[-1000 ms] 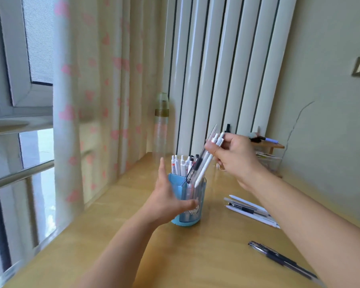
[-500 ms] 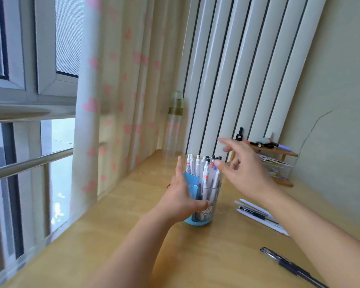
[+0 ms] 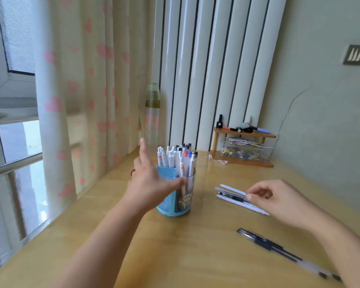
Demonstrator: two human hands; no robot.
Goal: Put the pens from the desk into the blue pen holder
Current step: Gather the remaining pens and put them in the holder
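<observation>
Your left hand (image 3: 152,181) is on the blue pen holder (image 3: 170,206), mid-desk: fingers spread, thumb lying across the clear front of the holder, index pointing up at the far side. It steadies the holder and isn't gripping it tight. The holder stands upright on the wooden desk (image 3: 195,246) and is packed with pens (image 3: 176,157), mostly white barrels with dark or coloured caps, all tips-up. Your right hand (image 3: 279,201) is down at the small cluster of pens (image 3: 233,196) lying on the desk right of the holder: white and clear barrels, one with a black grip. Fingers are curled, thumb and fingertips touching the near ends of the cluster; can't tell if any pen is actually pinched. One more dark gel pen (image 3: 287,253) lies alone on the near right of the desk, angled, well apart from both hands. At the far right, against the wall, sits a small wooden shelf (image 3: 245,133). A bottle (image 3: 152,113) stands far behind the holder, by the curtain (image 3: 71,90).
</observation>
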